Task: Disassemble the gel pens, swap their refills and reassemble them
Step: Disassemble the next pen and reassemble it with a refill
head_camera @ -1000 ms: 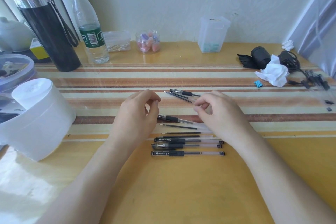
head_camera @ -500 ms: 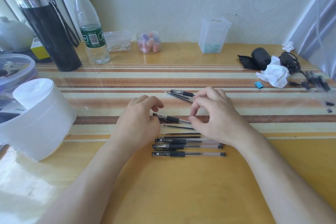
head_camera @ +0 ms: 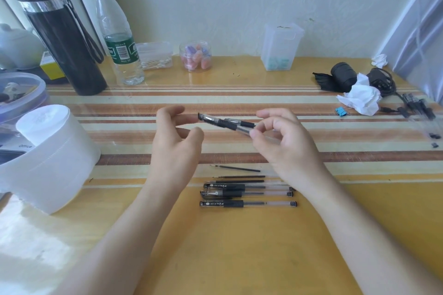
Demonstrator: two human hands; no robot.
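Bright, soft daylight lies evenly over the table [head_camera: 239, 258], with a washed-out glare patch at its lower left and pale reflections on the glossy far strip. Shadows faint, soft-edged. Wide-angle bend leans the flask [head_camera: 64, 38] and bottle [head_camera: 117, 31] at the left edge; the pen [head_camera: 225, 123] reads slightly soft.

The right hand [head_camera: 285, 143] is covering the rear of the pen [head_camera: 217, 120] it is pinching. Just behind that hand, a second pen [head_camera: 247, 124] is lying half hidden. Far right of the hand, dark objects [head_camera: 418, 106] are blurring beyond recognition near the picture's edge.
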